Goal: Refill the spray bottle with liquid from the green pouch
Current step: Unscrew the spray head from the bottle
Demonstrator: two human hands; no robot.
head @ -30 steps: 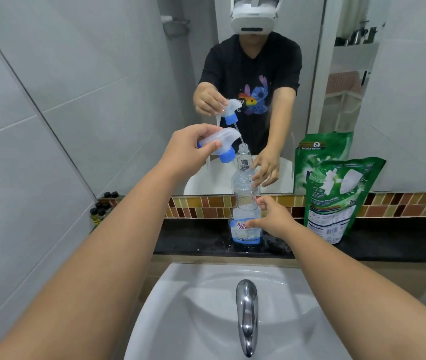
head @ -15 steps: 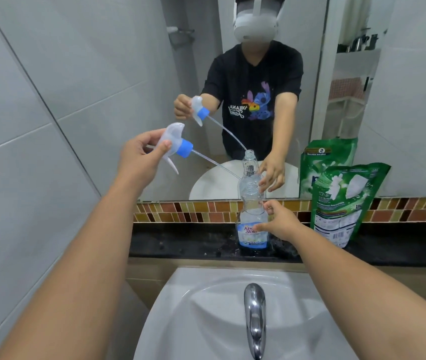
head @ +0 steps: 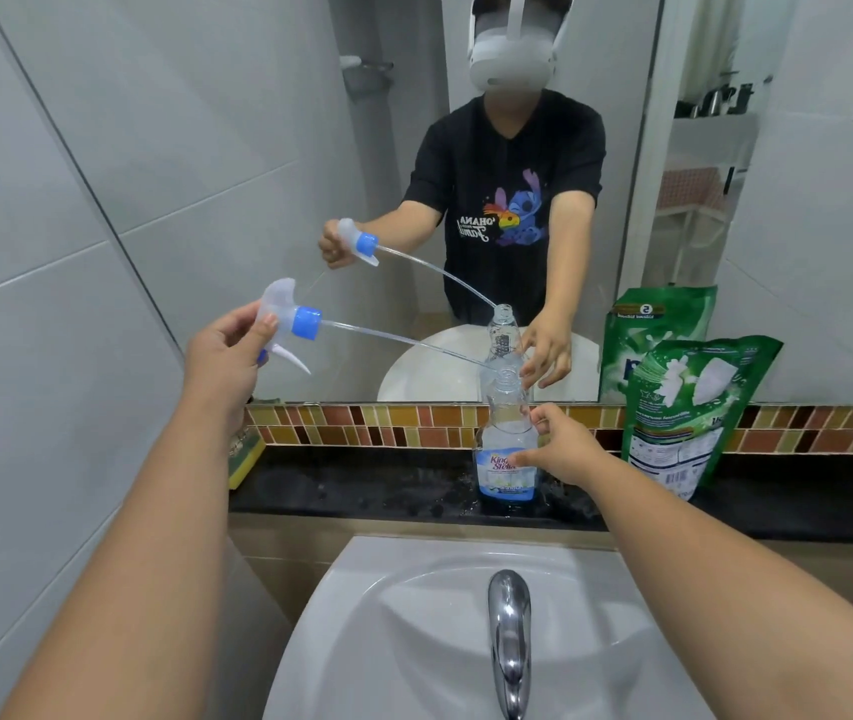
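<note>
Hidden behind the left forearm [head: 196, 459]: most of a yellow sponge [head: 247, 459]; covered by the right hand [head: 562, 449]: part of the spray bottle [head: 505, 459] label; cut off below: the tap [head: 509, 641].

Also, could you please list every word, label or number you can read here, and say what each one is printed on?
"King" over "Stella", partly covered by the right hand: label of the spray bottle.
"OHANA", mirrored: black T-shirt in the mirror reflection.
"S", mirrored: reflected top of the green pouch.
The pouch's front wording, back panel and barcode digits: too small and blurred to read.
</note>
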